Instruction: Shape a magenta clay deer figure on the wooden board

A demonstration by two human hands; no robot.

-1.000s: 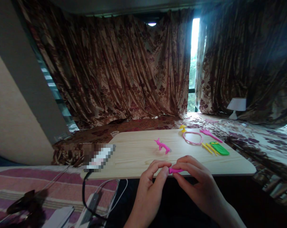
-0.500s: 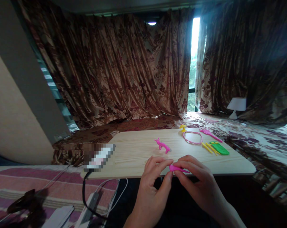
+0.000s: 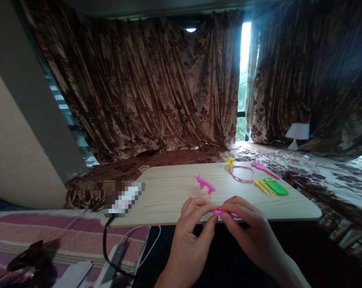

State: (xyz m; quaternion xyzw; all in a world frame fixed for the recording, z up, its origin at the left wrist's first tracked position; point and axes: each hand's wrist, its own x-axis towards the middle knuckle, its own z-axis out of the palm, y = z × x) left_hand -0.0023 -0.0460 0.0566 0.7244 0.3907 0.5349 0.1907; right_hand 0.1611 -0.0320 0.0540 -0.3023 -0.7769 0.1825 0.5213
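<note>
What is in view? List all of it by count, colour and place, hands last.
pink piece: 1, pink, between both hands' fingertips
animal-like figure: 1, pink, mid-table
mushroom-like piece: 1, yellow, far table edge
ring: 1, pink, right of the figure
hand-shaped piece: 1, pink, far right
strips: at least 2, yellow, beside the slab
slab: 1, green, table's right
table: 1, pale wood, centre
pixelated item: 1, whitish, table's left
black cable: 1, black, lower left
striped cloth: 1, pink-purple, lower left
lamp: 1, white, right
curtains: at least 2, brown floral, back
left hand: 1, bare, lower centre
right hand: 1, bare, lower centre-right
</note>
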